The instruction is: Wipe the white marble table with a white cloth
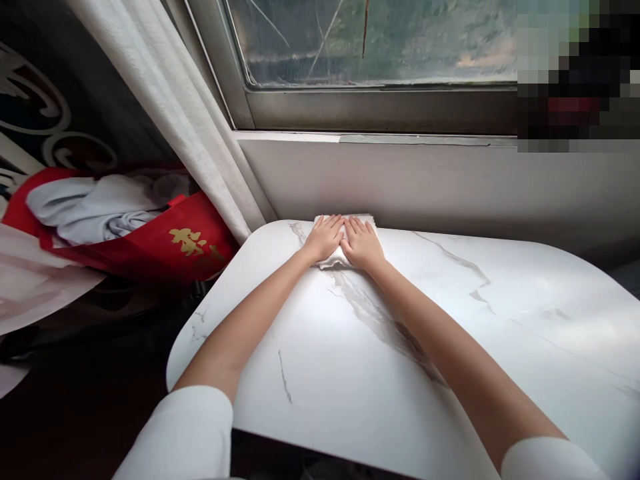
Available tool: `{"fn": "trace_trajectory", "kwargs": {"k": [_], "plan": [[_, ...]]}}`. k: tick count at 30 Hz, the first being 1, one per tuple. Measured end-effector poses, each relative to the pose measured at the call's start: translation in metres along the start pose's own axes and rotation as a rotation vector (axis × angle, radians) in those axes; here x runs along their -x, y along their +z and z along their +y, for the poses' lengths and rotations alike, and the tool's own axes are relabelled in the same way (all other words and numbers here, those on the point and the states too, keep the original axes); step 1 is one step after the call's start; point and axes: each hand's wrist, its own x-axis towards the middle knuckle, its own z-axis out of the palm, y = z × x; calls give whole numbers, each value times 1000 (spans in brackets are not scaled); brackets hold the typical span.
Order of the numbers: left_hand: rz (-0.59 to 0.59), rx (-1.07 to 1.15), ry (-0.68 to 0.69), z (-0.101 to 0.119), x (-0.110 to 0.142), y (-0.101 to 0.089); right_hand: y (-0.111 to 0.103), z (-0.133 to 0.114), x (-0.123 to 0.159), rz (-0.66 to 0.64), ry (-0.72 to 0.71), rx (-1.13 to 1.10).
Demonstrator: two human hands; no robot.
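Both hands, left hand (325,238) and right hand (363,243), press flat, fingers spread, on a white cloth (334,261) at the table's (450,320) far edge; a red bag (165,243) beside the table holds grey clothes (90,207).

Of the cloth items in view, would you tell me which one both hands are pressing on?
The small white folded cloth at the table's far edge, under the left hand and right hand. The grey garment in the red bag and the curtain lie untouched.
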Motion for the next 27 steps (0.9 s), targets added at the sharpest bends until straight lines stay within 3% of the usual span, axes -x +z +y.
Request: {"fn": "trace_trajectory", "kwargs": {"k": [4,12,16,18,21,27], "plan": [[-2,31,38,10,52,-13,-7,-30,41,-15,-11,-44],[-15,119,82,43,207,-59,-36,-113,159,-148,-104,-304],[-40,107,45,47,251,-73,-46,-136,186,-233,-181,-432],[-56,102,26,44,254,-74,-46,-137,184,-243,-195,-451],[-55,88,4,32,234,-69,-38,-128,159,-233,-213,-419],[-19,37,-33,-15,137,-41,-4,-93,64,-93,-173,-191]]}}
